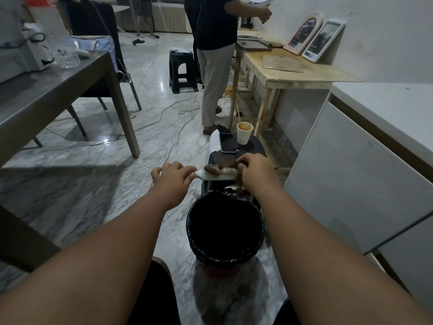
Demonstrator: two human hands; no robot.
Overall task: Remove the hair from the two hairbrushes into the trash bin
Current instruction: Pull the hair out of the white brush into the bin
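A pale hairbrush (222,175) lies level in the air just beyond the trash bin (194,233), bristles up, with brown hair (212,170) tangled in them. My left hand (174,174) grips its handle. My right hand (256,171) pinches a clump of hair at the brush's far end, and more hair hangs below this hand over the bin's rim. The bin stands on the floor between my arms, lined with a black bag. A second hairbrush is not in sight.
A black stool (255,148) behind the bin carries a phone (227,143) and a paper cup (244,133). A person (215,62) stands by a wooden table (293,73). A grey table (58,90) is at left, white cabinets (351,174) at right, cables (173,127) on the floor.
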